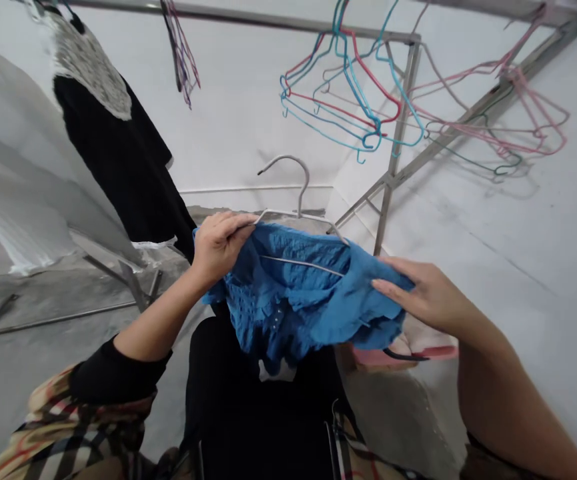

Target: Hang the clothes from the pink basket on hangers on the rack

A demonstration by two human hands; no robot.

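Note:
A blue blouse [288, 300] with ruffles and a row of small buttons hangs on a white wire hanger [298, 193] in front of me. The hanger's hook points up and to the left, and its lower bar shows through the neckline. My left hand [221, 247] is closed on the blouse's left shoulder, with the hanger's arm beside its fingertips. At the other shoulder, my right hand [421, 290] grips the blue cloth between thumb and fingers. Part of the hanger is hidden inside the blouse.
A metal rack rail [248, 21] runs across the top. Blue and red hangers [348, 87] hang from it, with pink hangers [523, 113] on the right. A black dress [113, 160] and a white garment [13, 147] hang at left. Something pink [433, 352] lies low behind the blouse.

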